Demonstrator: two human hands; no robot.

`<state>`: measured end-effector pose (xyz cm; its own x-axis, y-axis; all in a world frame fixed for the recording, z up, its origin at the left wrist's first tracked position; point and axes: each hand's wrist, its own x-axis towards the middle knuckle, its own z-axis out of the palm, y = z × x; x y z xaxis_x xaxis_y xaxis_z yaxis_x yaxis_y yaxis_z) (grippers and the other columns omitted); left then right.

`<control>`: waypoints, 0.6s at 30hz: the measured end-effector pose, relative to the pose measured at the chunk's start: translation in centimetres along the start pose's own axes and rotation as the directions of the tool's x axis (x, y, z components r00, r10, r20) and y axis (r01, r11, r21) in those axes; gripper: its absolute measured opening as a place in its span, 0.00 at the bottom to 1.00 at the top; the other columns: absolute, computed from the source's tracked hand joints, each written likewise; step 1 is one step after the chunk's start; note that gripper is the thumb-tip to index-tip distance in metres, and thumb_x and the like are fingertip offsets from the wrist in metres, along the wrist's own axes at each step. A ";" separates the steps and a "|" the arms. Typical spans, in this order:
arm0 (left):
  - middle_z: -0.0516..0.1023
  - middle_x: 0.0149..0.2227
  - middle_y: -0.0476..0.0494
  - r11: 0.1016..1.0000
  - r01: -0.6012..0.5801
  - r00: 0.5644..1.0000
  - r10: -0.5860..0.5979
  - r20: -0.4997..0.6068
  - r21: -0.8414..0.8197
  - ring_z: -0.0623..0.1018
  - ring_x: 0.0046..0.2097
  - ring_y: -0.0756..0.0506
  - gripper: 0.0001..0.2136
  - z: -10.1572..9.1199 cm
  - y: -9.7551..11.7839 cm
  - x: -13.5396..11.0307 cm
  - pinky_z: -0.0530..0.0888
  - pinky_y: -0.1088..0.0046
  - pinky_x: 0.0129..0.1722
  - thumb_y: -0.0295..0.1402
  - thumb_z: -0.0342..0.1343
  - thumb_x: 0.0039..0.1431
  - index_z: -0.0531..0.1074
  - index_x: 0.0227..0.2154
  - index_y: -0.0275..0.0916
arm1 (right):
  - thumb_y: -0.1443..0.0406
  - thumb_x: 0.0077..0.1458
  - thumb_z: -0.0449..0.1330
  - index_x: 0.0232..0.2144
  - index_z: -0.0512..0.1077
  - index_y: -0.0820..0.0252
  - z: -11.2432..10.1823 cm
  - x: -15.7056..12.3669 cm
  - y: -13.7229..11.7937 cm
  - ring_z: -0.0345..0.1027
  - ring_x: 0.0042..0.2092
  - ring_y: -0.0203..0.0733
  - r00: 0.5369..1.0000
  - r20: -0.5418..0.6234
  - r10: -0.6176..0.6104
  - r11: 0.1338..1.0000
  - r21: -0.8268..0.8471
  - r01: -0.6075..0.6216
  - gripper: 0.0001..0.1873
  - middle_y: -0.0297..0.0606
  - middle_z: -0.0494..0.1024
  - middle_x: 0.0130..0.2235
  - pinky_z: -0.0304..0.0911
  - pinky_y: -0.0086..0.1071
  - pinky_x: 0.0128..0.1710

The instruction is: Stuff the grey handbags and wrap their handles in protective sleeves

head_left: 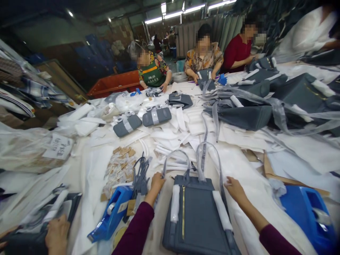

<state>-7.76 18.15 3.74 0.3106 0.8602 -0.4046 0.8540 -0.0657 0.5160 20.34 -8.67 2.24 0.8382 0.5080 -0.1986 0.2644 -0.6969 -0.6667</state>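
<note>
A dark grey-blue bag (200, 212) lies in front of me, with a gold zipper (183, 209) down its left side and white wrapping on its side straps. Plastic-covered straps (175, 152) loop up from its top. My left hand (157, 185) is closed at the bag's upper left, its fingers around the end of a strap. On the other side, my right hand (236, 189) has its fingers curled together beside the right strap (221, 173). Whether it grips that strap or thin plastic is hard to make out.
Blue tape dispensers (113, 212) (308, 216) flank the bag. Paper tags (120, 168) and dark straps (141, 173) lie left. A co-worker's hand (57, 233) rests on another bag at lower left. More bags (241, 113) and several people stand across the table.
</note>
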 end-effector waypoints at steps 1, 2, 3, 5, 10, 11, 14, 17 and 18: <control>0.71 0.27 0.46 1.000 0.002 1.000 -0.002 0.020 -0.011 0.73 0.37 0.43 0.08 0.3 -0.1 0.0 0.64 0.71 0.36 0.24 0.60 0.39 0.67 0.24 0.36 | 0.64 0.43 0.53 0.42 0.73 0.65 0.1 -0.2 -0.6 0.69 0.43 0.53 0.994 -0.085 -0.075 0.995 -0.071 0.069 0.22 0.51 0.74 0.39 0.63 0.45 0.45; 0.69 0.24 0.48 1.000 0.004 0.999 -0.002 0.042 -0.027 0.73 0.35 0.44 0.08 0.5 -0.1 0.0 0.64 0.72 0.34 0.24 0.60 0.38 0.66 0.22 0.37 | 0.65 0.44 0.53 0.45 0.72 0.66 0.1 -0.4 -1.6 0.66 0.46 0.55 0.981 -0.129 -0.143 0.986 -0.105 0.130 0.24 0.53 0.72 0.43 0.61 0.47 0.48; 0.67 0.22 0.50 0.999 0.004 0.998 -0.001 0.064 -0.049 0.72 0.32 0.45 0.08 0.6 -0.1 -0.1 0.63 0.73 0.32 0.24 0.60 0.38 0.65 0.20 0.37 | 0.65 0.45 0.52 0.47 0.70 0.66 0.1 -0.7 -2.8 0.65 0.49 0.55 0.972 -0.121 -0.203 0.976 -0.099 0.192 0.25 0.54 0.70 0.45 0.59 0.47 0.50; 0.62 0.17 0.53 0.994 0.004 0.994 0.008 0.110 -0.110 0.69 0.27 0.48 0.09 0.0 0.2 -0.3 0.60 0.74 0.28 0.25 0.59 0.38 0.62 0.16 0.38 | 0.65 0.48 0.51 0.47 0.71 0.63 0.4 -1.7 -6.0 0.65 0.48 0.52 0.957 0.005 -0.289 0.957 0.026 0.289 0.23 0.51 0.71 0.45 0.59 0.46 0.50; 0.56 0.17 0.57 0.945 -0.026 0.976 0.094 0.195 -0.326 0.60 0.22 0.53 0.13 -4.0 1.8 -2.0 0.58 0.77 0.23 0.37 0.59 0.42 0.59 0.18 0.39 | 0.64 0.43 0.60 0.43 0.73 0.60 4.8 -7.2 -15.1 0.70 0.35 0.44 0.768 0.557 -0.316 0.890 0.454 0.037 0.21 0.43 0.76 0.42 0.65 0.38 0.38; 0.56 0.18 0.58 0.929 -0.035 0.971 0.118 0.208 -0.368 0.60 0.22 0.54 0.14 -4.9 2.4 -2.5 0.58 0.77 0.23 0.39 0.60 0.42 0.60 0.19 0.39 | 0.64 0.40 0.63 0.43 0.73 0.60 6.1 -8.6 -16.8 0.69 0.31 0.41 0.720 0.627 -0.295 0.889 0.458 -0.034 0.24 0.43 0.76 0.43 0.65 0.36 0.32; 0.55 0.20 0.58 0.883 -0.063 0.958 0.184 0.218 -0.464 0.58 0.21 0.55 0.18 -7.6 4.7 -4.5 0.58 0.78 0.22 0.45 0.61 0.41 0.61 0.21 0.39 | 0.62 0.34 0.68 0.38 0.74 0.64 9.3 -12.6 -20.8 0.62 0.22 0.33 0.597 0.770 -0.223 0.900 0.398 -0.178 0.24 0.41 0.77 0.35 0.58 0.29 0.21; 0.61 0.22 0.55 0.790 -0.154 0.933 0.314 0.176 -0.593 0.60 0.23 0.55 0.17 -10.1 5.7 -7.0 0.60 0.78 0.23 0.47 0.59 0.46 0.65 0.24 0.37 | 0.57 0.39 0.66 0.24 0.75 0.66 10.5 -14.5 -23.2 0.54 0.17 0.29 0.516 0.802 -0.300 0.850 0.471 -0.237 0.15 0.34 0.71 0.19 0.52 0.26 0.17; 0.65 0.24 0.53 0.758 -0.186 0.916 0.364 0.170 -0.626 0.63 0.24 0.54 0.16 -10.9 5.5 -8.0 0.61 0.78 0.25 0.47 0.57 0.49 0.68 0.26 0.37 | 0.56 0.42 0.64 0.22 0.74 0.65 10.2 -14.4 -23.7 0.52 0.17 0.28 0.525 0.778 -0.346 0.813 0.527 -0.247 0.16 0.34 0.71 0.18 0.50 0.25 0.17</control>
<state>-10.11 16.37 18.01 0.6665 0.6778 -0.3105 0.3282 0.1072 0.9385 -2.90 5.69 13.55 -0.0227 0.9012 -0.4328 -0.2435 -0.4249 -0.8719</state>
